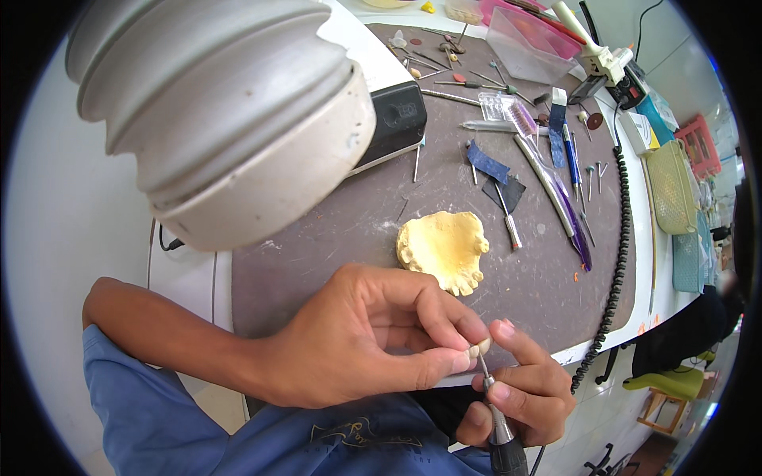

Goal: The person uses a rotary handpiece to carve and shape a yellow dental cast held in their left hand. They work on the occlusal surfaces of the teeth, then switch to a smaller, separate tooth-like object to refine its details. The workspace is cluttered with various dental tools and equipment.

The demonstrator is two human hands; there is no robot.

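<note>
Between the thumb and fingertips of my left hand (389, 337) I pinch a small tooth-coloured dental crown piece (479, 347). My right hand (528, 389) is wrapped round a rotary handpiece (500, 432) with a metal nose and dark body. Its thin bur points up and meets the crown piece, or comes very close to it; I cannot tell which. Just beyond my left fingers a pale yellow plaster dental model (444, 247) lies on the brown bench mat (333, 238).
A ribbed suction hose (230, 119) hangs over the upper left, beside a black-topped box (397, 119). Burs, brushes and blue paper strips (488, 163) are scattered on the far right of the mat. A coiled black cord (623, 238) runs down the right edge. Baskets (673, 186) stand beyond.
</note>
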